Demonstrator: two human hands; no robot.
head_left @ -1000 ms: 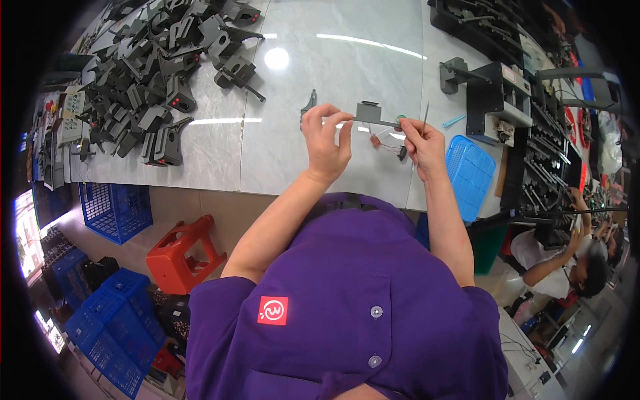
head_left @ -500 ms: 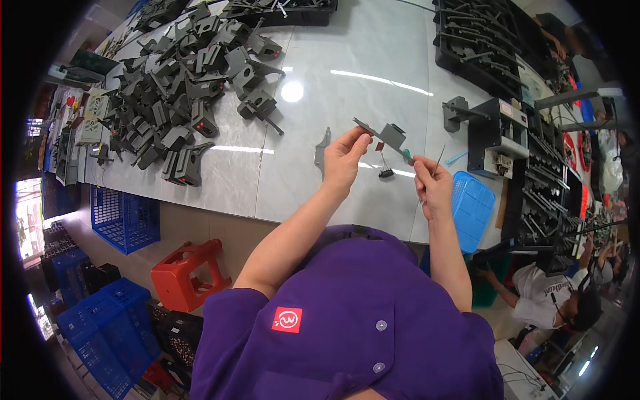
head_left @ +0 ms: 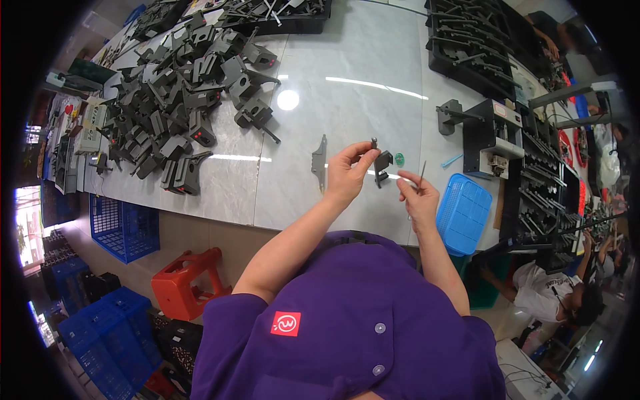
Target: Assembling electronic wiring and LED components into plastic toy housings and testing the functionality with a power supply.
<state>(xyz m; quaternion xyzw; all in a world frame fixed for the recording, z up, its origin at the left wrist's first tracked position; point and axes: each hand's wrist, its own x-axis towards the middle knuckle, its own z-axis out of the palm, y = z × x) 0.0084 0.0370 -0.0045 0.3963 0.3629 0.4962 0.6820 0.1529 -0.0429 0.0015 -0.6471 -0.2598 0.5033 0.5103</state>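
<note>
My left hand (head_left: 350, 175) pinches the end of a dark grey bracket-like part (head_left: 383, 162) above the table. The part is turned nearly edge-on, with a small dark piece at its lower end. Just right of it, my right hand (head_left: 420, 200) holds a thin metal tool (head_left: 423, 172) pointing up between its fingers; its kind is too small to tell. Those fingertips are apart from the grey part. A small round green piece (head_left: 399, 159) shows beyond my right fingertips. Left of my left hand lies a flat grey plate (head_left: 319, 165) with narrow ends.
A large heap of dark grey housings (head_left: 170, 100) covers the left of the table (head_left: 360, 47). Right of my right hand sits a blue plastic basket (head_left: 465, 215), with a boxy black device (head_left: 493, 137) beyond it. Black trays (head_left: 470, 47) of rods stand far right. A co-worker (head_left: 543, 293) sits lower right.
The grey part has turned from slanting to nearly upright. My right fingertips have come away from its lower end and moved slightly left and down. The green piece now shows apart from those fingers.
</note>
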